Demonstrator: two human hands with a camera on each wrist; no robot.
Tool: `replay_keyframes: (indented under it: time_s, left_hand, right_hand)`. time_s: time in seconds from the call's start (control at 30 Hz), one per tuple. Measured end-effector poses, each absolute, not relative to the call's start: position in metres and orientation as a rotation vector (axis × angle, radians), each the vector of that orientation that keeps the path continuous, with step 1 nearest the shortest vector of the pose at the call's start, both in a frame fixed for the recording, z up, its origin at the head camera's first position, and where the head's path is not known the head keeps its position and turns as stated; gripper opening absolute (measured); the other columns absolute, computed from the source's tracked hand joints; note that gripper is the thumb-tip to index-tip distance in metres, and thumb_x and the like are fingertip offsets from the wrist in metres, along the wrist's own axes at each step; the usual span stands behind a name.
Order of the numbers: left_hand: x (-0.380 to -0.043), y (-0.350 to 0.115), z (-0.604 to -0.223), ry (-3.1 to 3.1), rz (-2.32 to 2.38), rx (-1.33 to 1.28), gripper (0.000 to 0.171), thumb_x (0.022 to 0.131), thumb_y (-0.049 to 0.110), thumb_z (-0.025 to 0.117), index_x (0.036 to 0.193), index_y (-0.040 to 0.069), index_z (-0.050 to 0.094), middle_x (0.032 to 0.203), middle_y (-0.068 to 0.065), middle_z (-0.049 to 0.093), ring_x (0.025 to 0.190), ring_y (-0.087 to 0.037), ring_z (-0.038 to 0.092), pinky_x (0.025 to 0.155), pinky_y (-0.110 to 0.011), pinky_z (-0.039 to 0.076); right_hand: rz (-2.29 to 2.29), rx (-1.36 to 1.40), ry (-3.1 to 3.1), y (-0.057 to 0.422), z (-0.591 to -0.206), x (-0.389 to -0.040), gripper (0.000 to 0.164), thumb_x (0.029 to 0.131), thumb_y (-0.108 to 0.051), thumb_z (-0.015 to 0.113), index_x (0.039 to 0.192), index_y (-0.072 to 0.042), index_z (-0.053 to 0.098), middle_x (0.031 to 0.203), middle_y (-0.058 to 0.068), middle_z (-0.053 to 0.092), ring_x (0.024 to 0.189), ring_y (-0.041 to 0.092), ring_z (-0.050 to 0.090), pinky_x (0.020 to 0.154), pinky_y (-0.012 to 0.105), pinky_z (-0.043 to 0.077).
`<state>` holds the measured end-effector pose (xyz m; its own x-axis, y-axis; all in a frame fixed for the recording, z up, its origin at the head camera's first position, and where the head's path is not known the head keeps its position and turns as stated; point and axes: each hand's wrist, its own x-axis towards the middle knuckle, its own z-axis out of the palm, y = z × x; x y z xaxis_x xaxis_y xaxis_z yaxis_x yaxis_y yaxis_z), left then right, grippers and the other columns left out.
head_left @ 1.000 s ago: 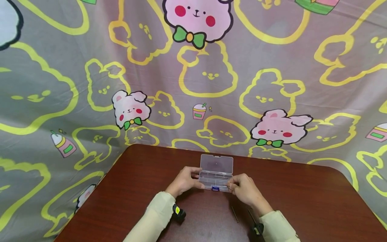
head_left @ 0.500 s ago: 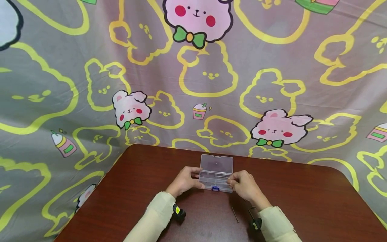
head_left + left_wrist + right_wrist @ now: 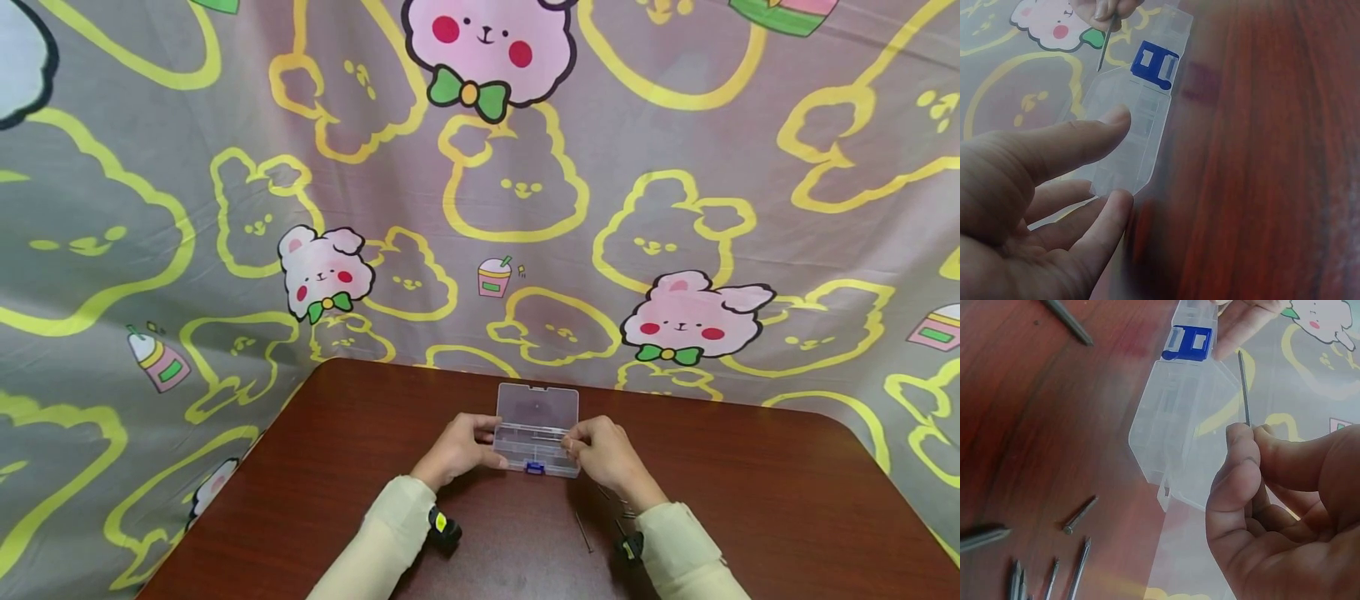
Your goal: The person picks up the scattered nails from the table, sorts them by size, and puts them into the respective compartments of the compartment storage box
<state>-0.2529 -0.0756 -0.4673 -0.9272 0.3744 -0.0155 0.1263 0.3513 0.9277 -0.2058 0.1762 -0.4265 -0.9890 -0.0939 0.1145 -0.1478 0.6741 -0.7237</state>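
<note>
A clear plastic compartment box [image 3: 517,457] with a blue latch [image 3: 1188,344] stands on the table, its transparent lid [image 3: 537,406] raised at the back. My left hand [image 3: 461,446] holds the box's left end between thumb and fingers. Over the box's right side, my right hand [image 3: 606,454] pinches a thin pointed nail [image 3: 1244,390] between thumb and forefinger. The nail's tip points toward the left hand in the right wrist view. In the head view, thin nails appear to lie in the rear compartment, though too small to tell clearly.
On the table in front of the box lies a long nail [image 3: 583,532]. Several more, including a short nail [image 3: 1080,514], lie beneath the right forearm. A patterned cloth [image 3: 525,200] hangs behind the brown table [image 3: 390,408].
My right hand has shifted slightly away from me, from the box's front right toward its rear compartment. More nails show beside the right forearm. The left hand keeps its place.
</note>
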Motion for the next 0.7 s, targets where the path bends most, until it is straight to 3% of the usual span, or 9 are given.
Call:
replay_keyframes:
  time_s: [0.7]
  left_hand:
    - [-0.253, -0.075, -0.467, 2.400, 1.601, 0.457, 0.069, 0.071, 0.002, 0.091, 0.135, 0.000, 0.063, 0.128, -0.015, 0.063, 0.111, -0.029, 0.059, 0.082, -0.037, 0.055]
  right_hand:
    - [1.254, 0.147, -2.826, 0.176, -0.426, -0.217, 0.018, 0.094, -0.002, 0.068, 0.077, -0.004, 0.074, 0.067, 0.000, 0.060, 0.062, 0.016, 0.051, 0.054, 0.031, 0.041]
